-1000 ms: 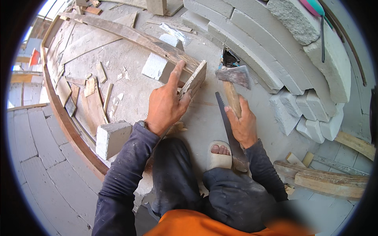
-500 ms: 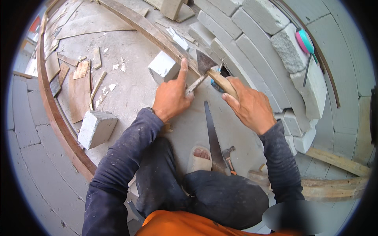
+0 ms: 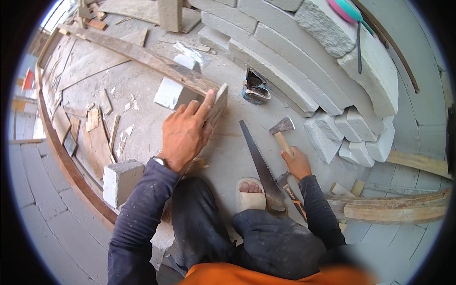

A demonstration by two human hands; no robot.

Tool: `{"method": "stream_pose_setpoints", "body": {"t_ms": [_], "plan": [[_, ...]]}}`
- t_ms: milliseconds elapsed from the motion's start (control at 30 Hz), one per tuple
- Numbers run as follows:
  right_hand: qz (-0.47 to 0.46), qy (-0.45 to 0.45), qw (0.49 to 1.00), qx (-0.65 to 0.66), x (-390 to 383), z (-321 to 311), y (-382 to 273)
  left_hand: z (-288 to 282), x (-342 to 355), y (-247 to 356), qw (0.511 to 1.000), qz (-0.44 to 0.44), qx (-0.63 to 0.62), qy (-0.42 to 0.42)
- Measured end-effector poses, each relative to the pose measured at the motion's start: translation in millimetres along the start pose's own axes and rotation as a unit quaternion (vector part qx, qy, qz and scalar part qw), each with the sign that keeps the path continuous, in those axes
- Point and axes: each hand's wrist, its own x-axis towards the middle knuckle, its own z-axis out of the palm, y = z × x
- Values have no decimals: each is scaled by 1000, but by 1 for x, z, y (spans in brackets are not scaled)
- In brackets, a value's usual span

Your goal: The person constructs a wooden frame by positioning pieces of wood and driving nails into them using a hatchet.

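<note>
A long wooden plank (image 3: 142,59) runs from the far left toward me, propped on a white block (image 3: 171,92). A short piece of board (image 3: 219,103) stands across its near end. My left hand (image 3: 186,130) is closed on that short board, index finger along its upper edge. Low on the right, my right hand (image 3: 298,163) grips a hatchet (image 3: 283,130) by its wooden handle, the metal head pointing away from me. Beside it on the floor lie a handsaw (image 3: 259,156) and a hammer (image 3: 294,199), partly hidden by my right forearm.
A stack of pale blocks (image 3: 285,57) rises at the right, with a pink and teal tape measure (image 3: 346,10) on top. A torn bag (image 3: 256,88) sits at its foot. Wood scraps (image 3: 97,142) and another white block (image 3: 122,183) lie left. My sandalled foot (image 3: 251,194) is near the saw.
My right hand has drawn the hatchet back from the plank's end, down and to the right near the saw. My left hand has gone from pointing to holding the short board. The view has shifted.
</note>
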Motion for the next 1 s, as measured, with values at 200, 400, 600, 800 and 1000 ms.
{"method": "stream_pose_setpoints", "body": {"t_ms": [200,400,600,800,1000], "plan": [[2,13,999,-50,13,16,36,4,0,1,1000,7,11,-10],[-106,193,963,-159,24,11,-2,9,-3,0,1000,-3,23,-2],[-206,120,955,-175,92,54,-53,4,2,4,999,-19,-21,-24],[-179,69,951,-242,112,63,-57,-26,-33,41,988,71,-118,70],[-252,53,963,-79,76,49,-99,47,-73,76,841,-223,-490,-59]]}}
